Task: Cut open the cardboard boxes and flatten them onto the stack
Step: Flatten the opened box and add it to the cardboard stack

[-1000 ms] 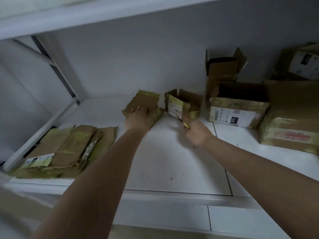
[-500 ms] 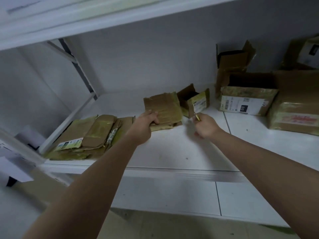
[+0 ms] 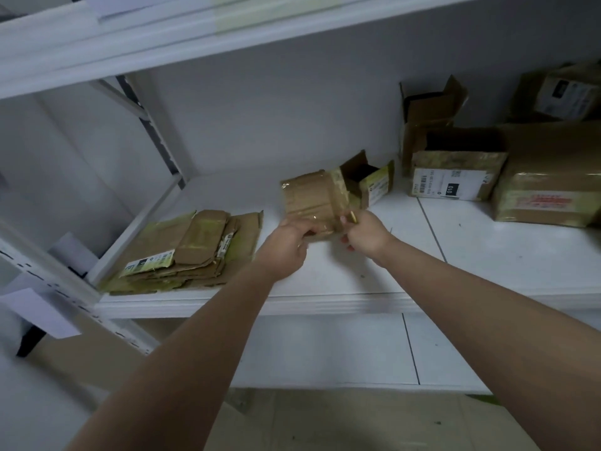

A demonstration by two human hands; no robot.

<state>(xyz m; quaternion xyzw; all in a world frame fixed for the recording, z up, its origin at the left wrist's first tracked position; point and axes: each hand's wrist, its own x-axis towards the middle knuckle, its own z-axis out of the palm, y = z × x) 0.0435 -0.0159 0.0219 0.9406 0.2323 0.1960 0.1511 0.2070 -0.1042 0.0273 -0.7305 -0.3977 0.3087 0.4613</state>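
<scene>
A flattened, tape-covered cardboard box (image 3: 313,198) is lifted above the white shelf (image 3: 325,275). My left hand (image 3: 286,245) grips its lower left edge. My right hand (image 3: 366,234) pinches its lower right corner and also holds a small yellow cutter (image 3: 352,217). The stack of flattened boxes (image 3: 192,249) lies at the shelf's left end, apart from the held piece. A small open box (image 3: 370,182) sits just behind the held cardboard.
Uncut boxes stand at the right: a labelled open box (image 3: 455,175), a tall open box (image 3: 429,109) behind it, a big taped box (image 3: 549,190) and another box (image 3: 566,92) at the far right. An upper shelf (image 3: 162,37) overhangs. The rack's post (image 3: 153,125) stands left.
My left hand has lifted the flattened box off the shelf and drawn it toward me. My right hand, holding the cutter, has come onto its right corner.
</scene>
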